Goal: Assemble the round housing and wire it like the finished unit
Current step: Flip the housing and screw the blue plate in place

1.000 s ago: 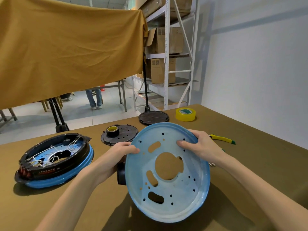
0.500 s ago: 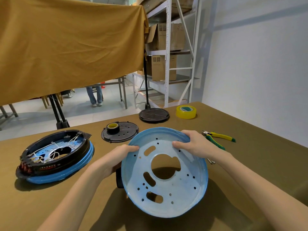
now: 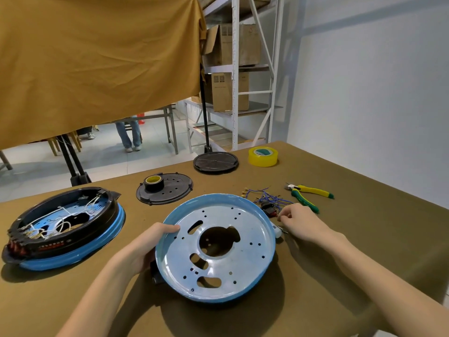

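Round pale-blue metal housing pan (image 3: 218,249) lying on olive table (image 3: 364,239), steadied by left hand (image 3: 145,246) gripping its rim; right hand (image 3: 297,221) curled beside blue wires (image 3: 267,199), hold unclear; best copying finished wired unit (image 3: 63,224) lead by lead

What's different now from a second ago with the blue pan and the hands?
The blue pan has been tipped down from facing the camera to lie nearly flat over the table. The right hand let go of its far rim and moved right, to the small parts beside the blue wires. The left hand still grips the left rim. The finished unit, tape rolls, black covers and pliers have not moved.
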The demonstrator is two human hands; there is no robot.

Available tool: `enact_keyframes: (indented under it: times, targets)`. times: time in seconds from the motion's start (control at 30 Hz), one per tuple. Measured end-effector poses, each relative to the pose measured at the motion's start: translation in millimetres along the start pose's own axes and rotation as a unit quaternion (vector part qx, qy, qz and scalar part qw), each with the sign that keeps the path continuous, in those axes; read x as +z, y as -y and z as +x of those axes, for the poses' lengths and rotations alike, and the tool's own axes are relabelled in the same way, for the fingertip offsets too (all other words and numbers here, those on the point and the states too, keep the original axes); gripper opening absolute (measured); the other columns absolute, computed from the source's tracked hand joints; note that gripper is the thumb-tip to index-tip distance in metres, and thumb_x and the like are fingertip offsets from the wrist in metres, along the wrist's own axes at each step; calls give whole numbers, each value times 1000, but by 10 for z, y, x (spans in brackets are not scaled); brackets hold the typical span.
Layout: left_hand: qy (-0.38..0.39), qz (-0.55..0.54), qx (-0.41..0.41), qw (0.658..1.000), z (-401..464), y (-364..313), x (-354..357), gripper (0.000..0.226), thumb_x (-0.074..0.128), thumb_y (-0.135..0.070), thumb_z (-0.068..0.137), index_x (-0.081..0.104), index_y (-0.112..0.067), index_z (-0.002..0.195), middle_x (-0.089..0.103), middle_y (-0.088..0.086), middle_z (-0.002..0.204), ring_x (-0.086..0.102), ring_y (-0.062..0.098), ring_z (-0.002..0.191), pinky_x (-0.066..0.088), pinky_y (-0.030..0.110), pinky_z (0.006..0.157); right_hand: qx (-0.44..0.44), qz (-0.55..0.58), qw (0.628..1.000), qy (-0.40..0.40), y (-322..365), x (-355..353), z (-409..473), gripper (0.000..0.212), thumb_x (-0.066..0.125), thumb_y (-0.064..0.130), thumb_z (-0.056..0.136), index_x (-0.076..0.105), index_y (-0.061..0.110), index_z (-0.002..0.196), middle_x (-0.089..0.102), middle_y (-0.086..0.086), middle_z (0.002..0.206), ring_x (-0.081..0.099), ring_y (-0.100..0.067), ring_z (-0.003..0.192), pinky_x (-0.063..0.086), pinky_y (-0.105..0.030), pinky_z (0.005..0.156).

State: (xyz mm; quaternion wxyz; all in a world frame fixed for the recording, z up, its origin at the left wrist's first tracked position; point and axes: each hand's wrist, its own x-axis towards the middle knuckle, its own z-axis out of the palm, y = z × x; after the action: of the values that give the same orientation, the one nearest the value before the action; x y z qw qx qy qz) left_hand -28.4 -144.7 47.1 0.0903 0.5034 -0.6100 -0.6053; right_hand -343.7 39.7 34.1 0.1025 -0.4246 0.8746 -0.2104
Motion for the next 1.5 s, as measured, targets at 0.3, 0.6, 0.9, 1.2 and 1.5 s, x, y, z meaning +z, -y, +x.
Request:
enact_keyframes:
  times: [0.3, 0.6, 0.9, 1.2, 1.5]
  targets:
    - [0, -14, 5, 1000, 55, 8, -12, 36, 63, -37, 96, 64, -11, 121, 77, 19, 102, 74, 39, 94, 60, 44, 82, -14, -33, 999, 32, -72, -39, -14, 11, 75, 26, 88, 79, 21, 98, 72, 6, 94, 66, -10, 87, 58, -31, 80]
    - [17, 10, 8, 1000, 149, 18, -33, 34, 64, -40, 94, 65, -13, 115, 79, 13, 92, 76, 32, 88, 61, 40, 80, 0, -67, 998, 5, -58, 31, 21, 9, 70, 30, 94, 73, 23, 90, 73, 1, 90, 65, -14, 86, 58, -38, 78]
    - [28, 18, 5, 999, 141, 5, -15, 32, 61, -40, 96, 63, -13, 113, 78, 12, 85, 77, 28, 80, 60, 39, 79, 6, 69, 997, -38, -96, -188, -10, 5, 64, 15, 99, 67, 16, 95, 73, 0, 76, 68, -10, 65, 48, -23, 57]
    - [62, 94, 6, 994, 54, -12, 170, 42, 56, -46, 97, 62, -11, 120, 76, 18, 107, 71, 35, 95, 54, 41, 91, -116, 320, 937, -84, 625, -239, -172, 6, 67, 15, 97, 70, 17, 100, 76, 2, 76, 67, -7, 66, 52, -19, 60]
    - [44, 131, -42, 990, 140, 62, 101, 60, 67, -64, 77, 68, -10, 106, 71, 10, 79, 57, 22, 72, 42, 29, 65, -225, 315, 921, 54, 1364, 267, -217, 6, 72, 3, 90, 72, 2, 96, 76, -11, 77, 75, -21, 69, 60, -28, 63]
